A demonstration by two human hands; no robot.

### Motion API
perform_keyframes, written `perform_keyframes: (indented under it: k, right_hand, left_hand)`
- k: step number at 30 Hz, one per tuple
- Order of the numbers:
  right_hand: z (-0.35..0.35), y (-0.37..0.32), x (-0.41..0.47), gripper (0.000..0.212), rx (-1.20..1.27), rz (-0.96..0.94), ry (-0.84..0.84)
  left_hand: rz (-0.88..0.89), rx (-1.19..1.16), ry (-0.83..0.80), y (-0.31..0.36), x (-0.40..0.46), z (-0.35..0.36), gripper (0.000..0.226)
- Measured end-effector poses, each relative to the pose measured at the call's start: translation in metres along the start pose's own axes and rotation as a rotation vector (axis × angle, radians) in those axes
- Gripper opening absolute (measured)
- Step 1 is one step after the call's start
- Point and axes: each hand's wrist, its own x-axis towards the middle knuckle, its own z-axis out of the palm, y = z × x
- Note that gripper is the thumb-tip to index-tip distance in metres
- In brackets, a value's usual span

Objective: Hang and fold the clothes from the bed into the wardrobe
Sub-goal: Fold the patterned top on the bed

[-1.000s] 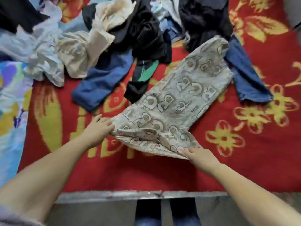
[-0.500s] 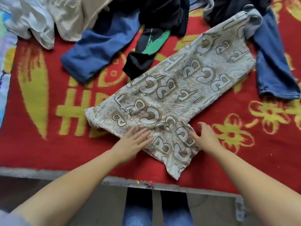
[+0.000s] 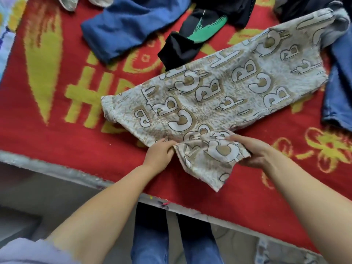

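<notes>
Beige letter-print shirt (image 3: 215,96) lies on a red bed cover (image 3: 57,140). Left hand (image 3: 159,154) fingers pinch its near edge. Right hand (image 3: 253,151) fingers curl around the sleeve just beside them.

Both hands (image 3: 159,154) (image 3: 253,152) pinching, forearms extended.

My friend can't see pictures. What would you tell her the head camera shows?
Two hands work on a beige shirt with big letters spread on a red and yellow blanket: the left hand pinches its near edge, the right hand holds its sleeve. Blue and black clothes lie farther back.
</notes>
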Motion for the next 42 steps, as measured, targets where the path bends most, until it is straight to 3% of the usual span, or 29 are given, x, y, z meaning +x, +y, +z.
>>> perform_keyframes:
  k: [2, 4, 7, 9, 12, 14, 16, 18, 21, 23, 25, 28, 31, 34, 35, 37, 38, 40, 42]
  right_hand:
    - [0.018, -0.022, -0.002, 0.012, 0.367, -0.142, -0.050]
    - [0.039, -0.035, 0.005, 0.011, 0.575, -0.304, -0.097]
    - [0.067, -0.036, 0.025, 0.020, 0.450, -0.430, -0.046]
    - [0.079, -0.026, 0.036, 0.044, 0.063, -0.516, 0.053]
    - [0.084, 0.000, 0.046, 0.065, -1.059, -0.759, 0.207]
    - [0.089, 0.024, 0.056, 0.079, -1.703, -0.876, 0.217]
    - [0.101, 0.046, 0.070, 0.087, -1.994, -0.895, 0.209]
    - [0.116, 0.059, 0.085, 0.093, -2.041, -0.807, 0.242]
    - [0.129, 0.065, 0.104, 0.101, -1.983, -0.724, 0.343]
    - [0.130, 0.066, 0.108, 0.105, -1.921, -0.733, 0.335]
    - [0.127, 0.064, 0.106, 0.106, -1.818, -0.769, 0.290]
    - [0.117, 0.064, 0.088, 0.109, -1.663, -0.758, 0.165]
    - [0.114, 0.083, 0.065, 0.110, -1.328, -0.678, -0.016]
    - [0.116, 0.096, 0.046, 0.086, -0.756, -0.746, 0.012]
    - [0.113, 0.096, 0.041, 0.072, -0.574, -0.785, 0.103]
    - [0.099, 0.090, 0.036, 0.045, -0.203, -0.832, 0.311]
    - [0.089, 0.086, 0.037, 0.036, -0.066, -0.824, 0.432]
    - [0.067, 0.077, 0.042, 0.023, 0.047, -0.786, 0.674]
    - [0.049, 0.069, 0.051, 0.011, 0.144, -0.676, 0.780]
  left_hand:
    - [-0.276, -0.250, 0.024, 0.003, 0.008, -0.006, 0.021]
    - [-0.450, -0.490, 0.052, -0.001, 0.013, -0.012, 0.026]
    - [-0.637, -0.707, 0.064, -0.005, 0.017, -0.011, 0.034]
    - [-0.682, -0.749, 0.036, -0.004, 0.019, -0.011, 0.031]
    - [-0.624, -0.589, 0.044, -0.004, 0.022, -0.020, 0.027]
    - [-0.508, -0.411, 0.223, -0.005, 0.024, -0.040, 0.008]
    - [-0.316, -0.258, 0.402, -0.011, 0.032, -0.065, 0.010]
    - [-0.179, -0.068, 0.420, -0.025, 0.054, -0.090, 0.029]
    - [-0.167, 0.269, 0.122, -0.050, 0.092, -0.120, 0.065]
    - [-0.203, 0.447, -0.097, -0.060, 0.108, -0.131, 0.077]
    - [-0.234, 0.388, -0.228, -0.067, 0.120, -0.142, 0.066]
    - [-0.222, 0.221, -0.506, -0.067, 0.131, -0.170, 0.020]
    - [-0.255, 0.108, -0.674, -0.044, 0.142, -0.203, 0.025]
    - [-0.197, 0.109, -0.757, -0.001, 0.162, -0.215, 0.050]
    - [-0.213, 0.010, -0.743, 0.017, 0.168, -0.212, 0.047]
    - [-0.327, -0.332, -0.634, 0.057, 0.180, -0.197, 0.018]
    - [-0.370, -0.471, -0.603, 0.077, 0.185, -0.185, 0.018]
    - [-0.483, -0.681, -0.526, 0.109, 0.195, -0.158, 0.027]
    - [-0.511, -0.686, -0.423, 0.123, 0.203, -0.130, 0.016]
